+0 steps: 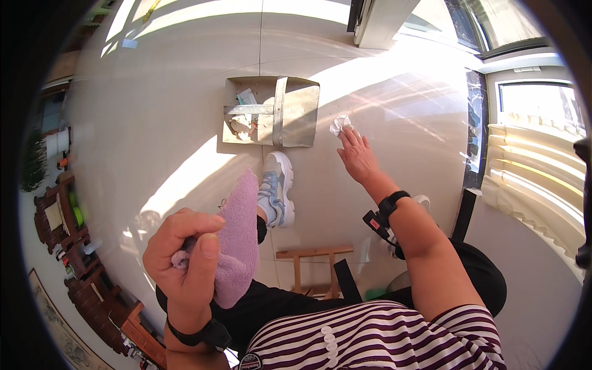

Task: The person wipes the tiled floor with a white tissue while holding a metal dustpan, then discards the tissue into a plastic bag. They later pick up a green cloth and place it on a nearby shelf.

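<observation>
Bunched in my left hand (187, 259) is a pink-purple terry cloth (236, 236), part of it standing up above the fingers. My right hand (356, 152) reaches down to the tiled floor, its fingertips on a crumpled white tissue (341, 125). Left of that hand lies a metal dustpan-like box (300, 113) with a flat metal strap across it. Inside the box are a crumpled pale tissue (240, 125) and a small light-green wrapper (247, 96).
My sneaker (277, 185) stands just below the box. A wooden stool frame (314, 253) is near my legs. On the right are a dark-edged door frame (474, 134) and a cream curtain (532, 175); dark wooden furniture (69, 222) lines the far left.
</observation>
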The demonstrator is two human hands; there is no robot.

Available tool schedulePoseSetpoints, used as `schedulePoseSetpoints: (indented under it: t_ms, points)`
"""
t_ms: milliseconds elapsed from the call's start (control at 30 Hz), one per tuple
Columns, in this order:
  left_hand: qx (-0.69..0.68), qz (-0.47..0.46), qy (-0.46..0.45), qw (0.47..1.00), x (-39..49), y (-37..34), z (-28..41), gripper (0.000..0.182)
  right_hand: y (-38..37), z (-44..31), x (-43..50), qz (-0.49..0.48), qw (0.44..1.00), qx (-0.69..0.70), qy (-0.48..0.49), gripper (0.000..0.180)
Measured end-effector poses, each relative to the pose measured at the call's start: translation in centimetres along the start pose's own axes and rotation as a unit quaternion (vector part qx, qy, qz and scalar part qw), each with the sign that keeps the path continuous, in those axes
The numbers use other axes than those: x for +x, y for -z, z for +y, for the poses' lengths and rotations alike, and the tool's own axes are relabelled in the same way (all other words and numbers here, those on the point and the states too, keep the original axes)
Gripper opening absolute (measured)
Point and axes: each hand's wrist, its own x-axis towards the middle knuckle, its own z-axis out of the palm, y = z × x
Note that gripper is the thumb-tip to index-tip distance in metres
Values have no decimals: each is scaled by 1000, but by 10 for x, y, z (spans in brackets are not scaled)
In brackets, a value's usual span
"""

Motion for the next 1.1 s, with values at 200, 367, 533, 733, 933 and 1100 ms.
schedulePoseSetpoints:
  t_ms: [200,367,533,733,933,1100]
  points:
    - [-65,132,-48,988,-43,50,9,14,56,-19,-52,-1,991,-116,70,46]
    - [-150,128,-30,980,-96,91,-6,12,203,40,-108,39,951,-307,20,46]
    - [-179,128,-8,976,-148,115,-31,11,365,59,-172,143,910,-388,-17,47]
    - [-200,159,-51,965,-197,114,-45,12,423,59,-258,273,882,-370,-108,42]
    - [-216,114,-28,969,-234,115,-46,17,454,52,-266,305,885,-350,-41,49]
    - [-234,143,-65,959,-243,114,-54,15,491,-35,-243,304,901,-306,42,48]
